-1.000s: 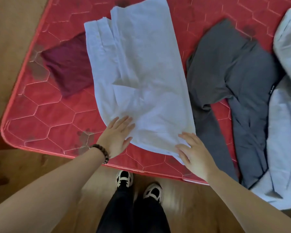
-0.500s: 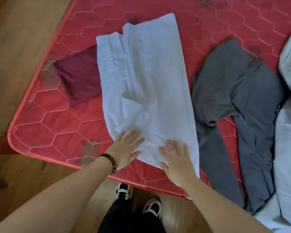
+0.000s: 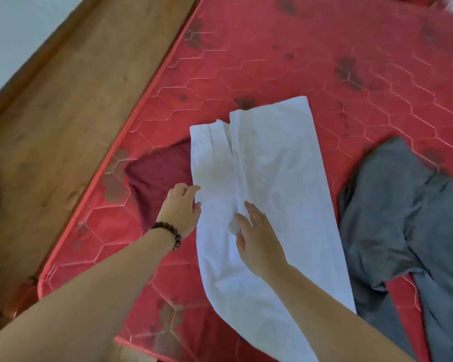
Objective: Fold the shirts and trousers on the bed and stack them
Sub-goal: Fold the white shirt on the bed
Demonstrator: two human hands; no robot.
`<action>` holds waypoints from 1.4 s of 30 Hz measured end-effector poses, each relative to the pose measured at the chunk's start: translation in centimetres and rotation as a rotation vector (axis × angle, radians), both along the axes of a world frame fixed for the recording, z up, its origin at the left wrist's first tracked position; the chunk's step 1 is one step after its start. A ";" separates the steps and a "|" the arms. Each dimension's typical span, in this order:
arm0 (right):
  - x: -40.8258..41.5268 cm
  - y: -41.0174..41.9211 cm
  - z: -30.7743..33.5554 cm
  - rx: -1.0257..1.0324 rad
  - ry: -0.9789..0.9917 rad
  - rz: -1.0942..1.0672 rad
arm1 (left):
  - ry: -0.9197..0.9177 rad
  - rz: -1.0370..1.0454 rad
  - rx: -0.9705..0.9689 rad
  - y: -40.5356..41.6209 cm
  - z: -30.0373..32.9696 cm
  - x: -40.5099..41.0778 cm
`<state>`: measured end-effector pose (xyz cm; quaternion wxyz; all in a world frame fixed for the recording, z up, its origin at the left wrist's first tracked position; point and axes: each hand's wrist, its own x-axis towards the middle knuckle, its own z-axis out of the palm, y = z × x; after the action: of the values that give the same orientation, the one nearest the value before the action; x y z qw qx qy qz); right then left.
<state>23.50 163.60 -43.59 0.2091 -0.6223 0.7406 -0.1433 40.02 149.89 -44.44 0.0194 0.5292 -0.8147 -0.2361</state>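
white garment: (image 3: pixel 270 205) long folded strip lying flat on the red mattress (image 3: pixel 285 61), near its left-front corner
long axis: runs from the near mattress edge up and away, leaning slightly left toward the far end; near end curves off at the bottom of the frame
far end: two stacked layers, squared-off edges, a lengthwise crease down the middle
left hand: (image 3: pixel 181 207) at the garment's left edge, fingers loosely curled against the hem; can't tell whether it pinches the cloth or only touches it; beaded bracelet (image 3: pixel 168 232) on wrist
right hand: (image 3: pixel 256 239) flat on the garment's middle, fingers straight, pressing on the centre crease
hands relative: apart, left at the edge, right on the centre, roughly level with each other
maroon garment: (image 3: pixel 157 178) folded, left of the white one, partly tucked under its left edge
grey garment: (image 3: pixel 403 218) unfolded, crumpled, right of the white one, just beside it
floor: (image 3: pixel 63 113) wooden, left of mattress
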 end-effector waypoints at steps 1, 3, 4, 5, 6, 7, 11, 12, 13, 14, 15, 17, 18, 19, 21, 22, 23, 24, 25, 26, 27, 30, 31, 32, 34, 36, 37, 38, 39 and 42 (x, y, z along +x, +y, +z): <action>0.2 -1.9 -0.4 0.005 0.004 0.011 | 0.021 0.029 0.032 -1.6 -0.5 -0.4; 0.6 -5.5 -1.1 0.053 0.004 0.045 | 0.063 0.066 0.108 -4.3 -1.4 -1.1; 0.8 -7.2 -1.5 0.092 0.009 0.071 | 0.095 0.074 0.157 -5.4 -1.9 -1.5; 0.8 -8.4 -1.7 0.135 0.020 0.090 | 0.137 0.082 0.206 -6.1 -2.2 -2.0; 0.9 -9.6 -2.0 0.181 0.034 0.098 | 0.177 0.098 0.251 -6.8 -2.6 -2.4; 1.0 -10.4 -2.1 0.236 0.046 0.098 | 0.214 0.127 0.280 -7.3 -2.9 -2.9; 1.3 -11.9 -3.2 0.371 0.077 0.061 | 0.386 0.303 0.339 -8.9 -3.8 -4.3; 1.4 -12.0 -3.5 0.386 0.079 0.051 | 0.418 0.325 0.371 -9.2 -3.8 -4.5; 1.4 -12.2 -3.7 0.390 0.082 0.035 | 0.447 0.324 0.403 -9.5 -3.9 -4.8; 1.5 -12.4 -3.7 0.381 0.082 0.016 | 0.467 0.308 0.433 -9.8 -3.9 -5.1; 1.7 -12.7 -3.6 0.363 0.078 -0.006 | 0.496 0.294 0.462 -10.0 -3.9 -5.4; 2.2 -13.7 -3.4 0.329 0.047 -0.045 | 0.570 0.303 0.557 -10.4 -3.6 -6.0; 2.4 -14.4 -3.5 0.317 0.008 -0.069 | 0.612 0.325 0.611 -10.5 -3.4 -6.3; 2.6 -15.1 -3.7 0.303 -0.038 -0.100 | 0.651 0.344 0.662 -10.7 -3.3 -6.5; 2.8 -16.2 -4.1 0.254 -0.133 -0.189 | 0.668 0.324 0.708 -10.9 -2.8 -6.9; 2.9 -16.6 -4.3 0.221 -0.176 -0.243 | 0.656 0.293 0.703 -10.9 -2.6 -7.0; 2.9 -16.9 -4.5 0.187 -0.213 -0.293 | 0.646 0.266 0.693 -10.8 -2.4 -7.1; 2.9 -17.0 -4.6 0.156 -0.242 -0.333 | 0.640 0.248 0.681 -10.7 -2.2 -7.2; 2.9 -16.9 -4.7 0.124 -0.267 -0.358 | 0.643 0.244 0.677 -10.6 -2.0 -7.3; 2.8 -16.8 -4.6 0.094 -0.286 -0.366 | 0.650 0.249 0.671 -10.5 -1.8 -7.3; 2.8 -16.5 -4.4 0.062 -0.303 -0.361 | 0.662 0.261 0.666 -10.4 -1.5 -7.3; 2.5 -15.4 -3.2 -0.009 -0.339 -0.297 | 0.706 0.295 0.659 -10.4 -0.3 -7.3; 2.5 -14.9 -2.7 -0.032 -0.349 -0.270 | 0.714 0.311 0.630 -10.2 0.3 -7.2; 2.6 -14.5 -2.1 -0.052 -0.354 -0.245 | 0.724 0.326 0.582 -10.0 0.9 -7.1; 3.0 -13.6 -0.9 -0.083 -0.351 -0.197 | 0.753 0.360 0.472 -9.1 2.0 -6.5; 3.6 -12.3 0.0 -0.113 -0.325 -0.156 | 0.742 0.387 0.371 -7.8 3.1 -5.6; 3.9 -11.5 0.2 -0.100 -0.308 -0.139 | 0.720 0.399 0.317 -7.1 3.6 -4.9; 4.3 -10.5 0.5 -0.069 -0.280 -0.121 | 0.697 0.404 0.260 -6.5 4.2 -4.1; 4.5 -9.3 0.7 -0.022 -0.245 -0.100 | 0.675 0.405 0.205 -5.9 4.9 -3.2; 5.3 -5.2 1.5 0.148 -0.148 -0.014 | 0.621 0.423 0.054 -3.8 7.1 0.1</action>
<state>28.81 158.40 -42.09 0.3076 -0.5876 0.7361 -0.1352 40.14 146.06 -37.32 0.3000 0.5892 -0.6362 -0.3977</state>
